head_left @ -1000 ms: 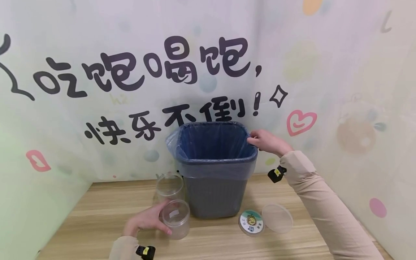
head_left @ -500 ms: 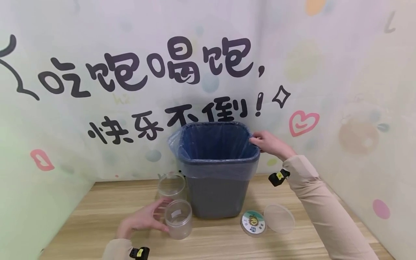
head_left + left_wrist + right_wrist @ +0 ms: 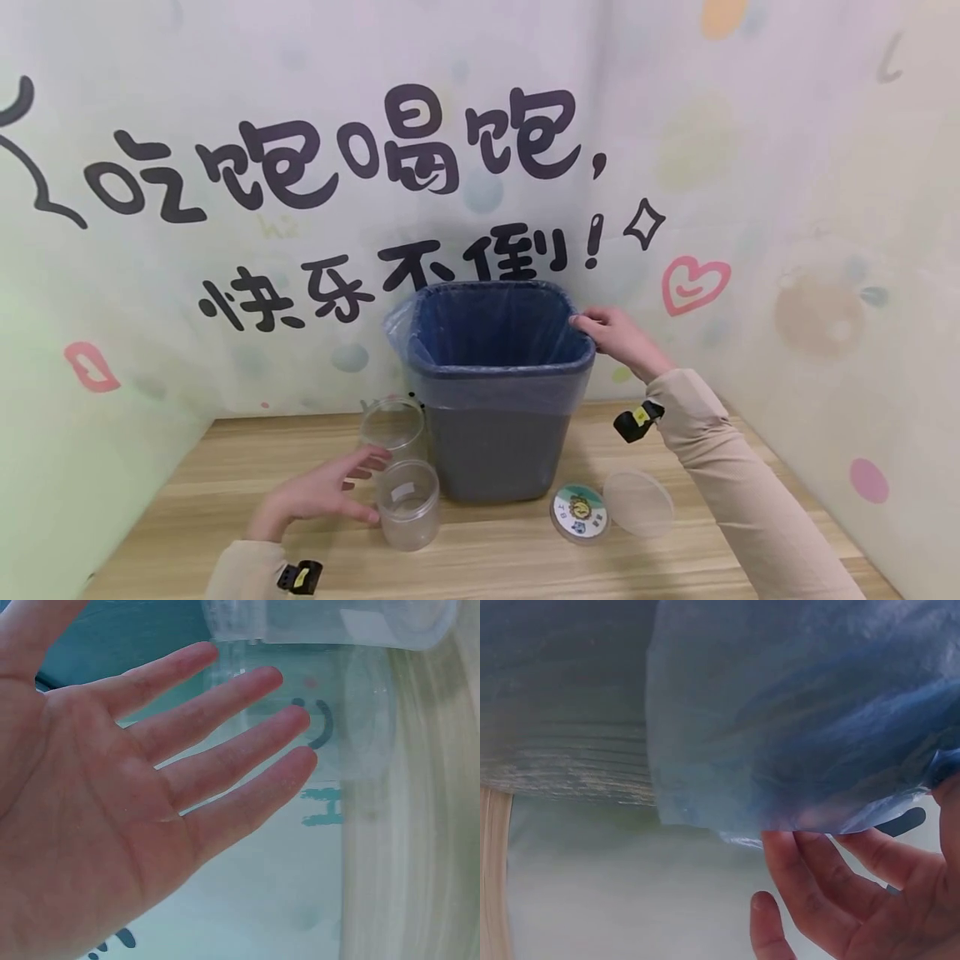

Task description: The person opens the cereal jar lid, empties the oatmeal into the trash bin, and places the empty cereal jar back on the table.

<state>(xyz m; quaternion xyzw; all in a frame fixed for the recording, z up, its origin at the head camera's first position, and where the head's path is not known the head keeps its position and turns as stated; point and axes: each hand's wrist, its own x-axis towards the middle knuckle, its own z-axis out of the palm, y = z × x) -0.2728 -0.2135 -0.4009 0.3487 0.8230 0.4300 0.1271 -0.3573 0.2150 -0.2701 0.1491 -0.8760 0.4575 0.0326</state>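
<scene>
A grey trash bin stands upright on the wooden table, lined with a translucent blue bag folded over its rim. My right hand grips the bin's right rim, thumb on top and fingers against the outside of the bag. To the left of the bin, my left hand is spread and holds nothing. Its thumb and fingertips are close beside a lidless clear plastic jar. Behind that one is a second clear jar, partly overlapped by the left fingers.
To the right of the bin lie a round lid with a green and white label and a plain translucent lid. A printed wall sheet rises directly behind the table, with side walls at left and right.
My left hand has let go of the front jar and drawn back to the left, its fingers opening. My right hand stays on the bin's rim. The jars have not moved.
</scene>
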